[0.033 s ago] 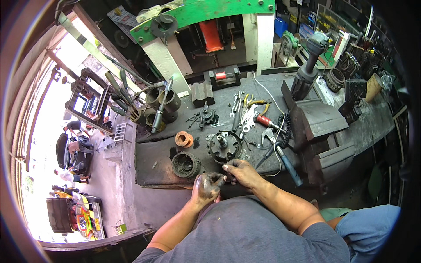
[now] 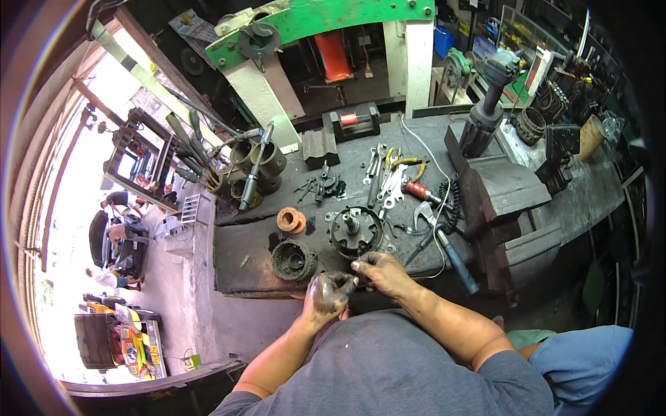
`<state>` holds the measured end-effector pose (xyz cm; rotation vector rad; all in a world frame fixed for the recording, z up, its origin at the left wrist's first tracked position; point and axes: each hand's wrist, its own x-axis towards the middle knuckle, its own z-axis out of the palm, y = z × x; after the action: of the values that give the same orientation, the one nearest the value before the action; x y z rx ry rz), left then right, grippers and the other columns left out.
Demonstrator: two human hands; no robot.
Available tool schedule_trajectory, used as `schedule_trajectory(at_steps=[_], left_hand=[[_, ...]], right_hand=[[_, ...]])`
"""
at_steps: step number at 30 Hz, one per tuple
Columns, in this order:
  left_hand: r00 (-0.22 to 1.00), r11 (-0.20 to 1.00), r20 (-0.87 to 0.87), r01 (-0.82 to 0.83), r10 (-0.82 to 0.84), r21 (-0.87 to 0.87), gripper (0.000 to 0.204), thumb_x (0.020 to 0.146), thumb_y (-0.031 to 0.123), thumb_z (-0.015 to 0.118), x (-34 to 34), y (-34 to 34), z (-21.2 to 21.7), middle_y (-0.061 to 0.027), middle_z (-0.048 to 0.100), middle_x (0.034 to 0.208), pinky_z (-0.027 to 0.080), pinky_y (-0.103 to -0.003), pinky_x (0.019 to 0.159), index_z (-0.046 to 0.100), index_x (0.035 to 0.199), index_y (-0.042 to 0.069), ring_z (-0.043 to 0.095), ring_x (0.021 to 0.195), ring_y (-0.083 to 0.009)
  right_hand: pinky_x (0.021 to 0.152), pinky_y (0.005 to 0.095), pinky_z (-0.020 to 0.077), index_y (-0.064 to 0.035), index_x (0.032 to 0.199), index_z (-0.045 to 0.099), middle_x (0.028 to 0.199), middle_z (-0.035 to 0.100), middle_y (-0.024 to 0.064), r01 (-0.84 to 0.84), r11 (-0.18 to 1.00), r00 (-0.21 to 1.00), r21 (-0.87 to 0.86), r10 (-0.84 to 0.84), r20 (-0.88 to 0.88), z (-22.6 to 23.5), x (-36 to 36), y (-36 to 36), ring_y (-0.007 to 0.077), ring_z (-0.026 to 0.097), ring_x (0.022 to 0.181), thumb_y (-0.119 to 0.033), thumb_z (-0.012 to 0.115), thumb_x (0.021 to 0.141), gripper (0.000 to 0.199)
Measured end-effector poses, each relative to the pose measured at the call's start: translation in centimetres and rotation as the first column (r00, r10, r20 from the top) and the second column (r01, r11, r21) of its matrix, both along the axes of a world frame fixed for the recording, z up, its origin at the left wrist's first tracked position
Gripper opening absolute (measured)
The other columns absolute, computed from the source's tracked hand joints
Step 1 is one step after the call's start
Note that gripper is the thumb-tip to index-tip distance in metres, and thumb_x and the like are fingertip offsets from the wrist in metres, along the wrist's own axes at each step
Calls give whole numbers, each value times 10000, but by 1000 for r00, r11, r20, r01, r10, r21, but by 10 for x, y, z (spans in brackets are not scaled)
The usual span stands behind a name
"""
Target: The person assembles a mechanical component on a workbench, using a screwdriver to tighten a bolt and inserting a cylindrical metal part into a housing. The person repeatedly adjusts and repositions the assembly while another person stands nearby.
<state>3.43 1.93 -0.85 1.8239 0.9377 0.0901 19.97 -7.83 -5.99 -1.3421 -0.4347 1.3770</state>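
My left hand, dark with grease, is closed near the bench's front edge, its fingertips pressed together. Close beside it, my right hand pinches with thumb and forefinger. Whatever small thing lies between the fingertips is too small to make out. Just beyond my right hand rests a round dark metal housing with a shaft standing up in its middle. A blackened ring-shaped part with a hollow centre sits beyond my left hand. Behind that stands an orange-brown spool-shaped part.
Wrenches, pliers and a blue-handled hammer lie on the bench. A large vise stands at right. Metal cups with tools are at left, a green-topped press frame behind. Someone's jeans-clad leg shows lower right.
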Motion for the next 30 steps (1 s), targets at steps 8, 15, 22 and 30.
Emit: schedule_trajectory(at_steps=[8, 15, 22, 30], left_hand=[[977, 954, 172, -68, 123, -294, 363, 1006, 294, 826, 10, 8, -35, -45, 781, 899, 514, -312, 746, 816, 1101, -57, 643, 811, -125], [964, 803, 127, -119, 235, -584, 395, 1019, 320, 810, 22, 7, -52, -69, 785, 1078, 566, -333, 847, 779, 1223, -17, 697, 940, -148], [882, 589, 199, -105, 427, -801, 270, 1056, 315, 763, 29, 4, -55, -27, 757, 1002, 568, -329, 764, 760, 1174, 72, 690, 851, -142], [849, 542, 203, -112, 488, -833, 256, 1093, 301, 703, 19, 8, -78, -28, 737, 1048, 553, -326, 829, 750, 1178, 64, 665, 929, -141]], right_hand=[[619, 321, 506, 11, 1096, 758, 826, 719, 50, 19, 999, 965, 29, -25, 260, -15, 1, -23, 123, 630, 705, -368, 676, 1103, 388], [748, 312, 541, 20, 1180, 748, 892, 707, 38, -155, 985, 972, 79, 138, 189, -8, -5, -56, 125, 641, 808, -340, 713, 1095, 371], [695, 330, 568, 0, 1096, 747, 913, 742, 60, -12, 1000, 994, -4, 12, -106, -3, 0, -40, 160, 688, 794, -359, 686, 1097, 364], [662, 312, 544, -32, 1040, 782, 908, 778, 66, 3, 1000, 977, -29, -9, -211, 2, 11, -15, 154, 690, 734, -394, 675, 1072, 379]])
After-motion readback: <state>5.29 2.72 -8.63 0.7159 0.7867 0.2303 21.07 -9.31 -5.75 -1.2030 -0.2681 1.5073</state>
